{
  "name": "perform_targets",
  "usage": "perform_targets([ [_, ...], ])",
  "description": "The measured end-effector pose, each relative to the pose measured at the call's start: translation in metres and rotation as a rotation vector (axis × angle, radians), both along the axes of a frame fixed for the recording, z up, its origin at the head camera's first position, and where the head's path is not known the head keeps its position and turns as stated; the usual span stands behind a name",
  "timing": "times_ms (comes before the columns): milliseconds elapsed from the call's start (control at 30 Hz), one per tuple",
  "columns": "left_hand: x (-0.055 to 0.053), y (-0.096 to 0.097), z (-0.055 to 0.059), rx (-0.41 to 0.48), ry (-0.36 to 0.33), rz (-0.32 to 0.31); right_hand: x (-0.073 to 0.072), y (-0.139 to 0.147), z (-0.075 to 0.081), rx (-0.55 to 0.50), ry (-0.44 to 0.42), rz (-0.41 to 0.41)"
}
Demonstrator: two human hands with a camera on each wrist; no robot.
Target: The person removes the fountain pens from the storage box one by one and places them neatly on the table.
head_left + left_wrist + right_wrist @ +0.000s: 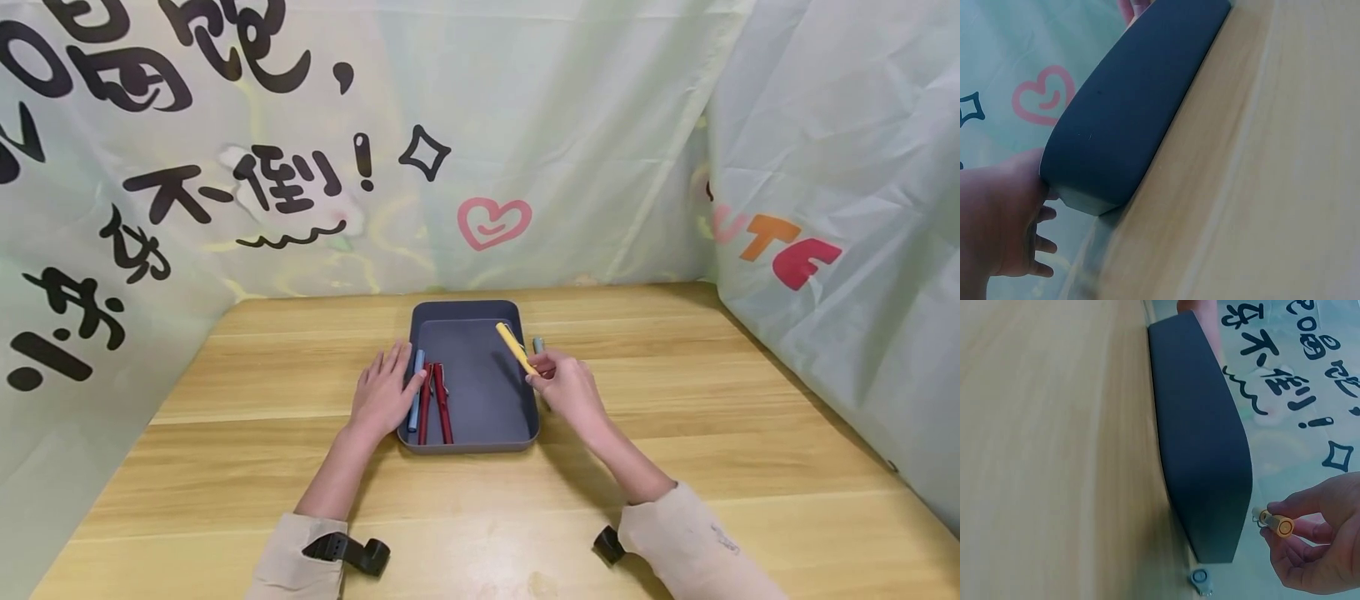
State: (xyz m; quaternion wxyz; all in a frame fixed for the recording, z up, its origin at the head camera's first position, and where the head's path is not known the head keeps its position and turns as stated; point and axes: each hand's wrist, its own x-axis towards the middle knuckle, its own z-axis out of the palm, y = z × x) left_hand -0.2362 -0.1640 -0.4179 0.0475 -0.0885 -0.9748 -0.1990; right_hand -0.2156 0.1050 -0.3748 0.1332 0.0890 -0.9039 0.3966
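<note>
A dark grey rectangular tray [483,417] stands on the table. Along its left side lie a blue pen [415,404] and two dark red pens [442,404] with clips. My left hand [381,396] rests at the tray's left rim, fingers straight and spread outside the wall, the thumb reaching over the rim near the blue pen. Thumb and fingers of my right hand [568,390] pinch a yellow pen [514,345] near its lower end, tilted above the tray's right side. On the table just right of the tray is a grey-blue pen [1200,575], partly hidden by that hand in the head view.
The wooden table [300,350] ends at a pale cloth backdrop [585,150] with writing and a heart. Another cloth wall [847,150] hangs on the right. Black wrist devices [348,552] sit at both sleeves.
</note>
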Motion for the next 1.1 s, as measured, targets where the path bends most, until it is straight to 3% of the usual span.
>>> perform_targets([
  [367,0.000,0.000,-0.001,0.027,-0.038,0.016,-0.002,0.018,-0.003,-0.003,-0.017,-0.044],
  [1100,-0.001,-0.001,-0.002,0.031,-0.046,0.017,-0.009,0.046,-0.017,-0.047,-0.054,-0.127],
])
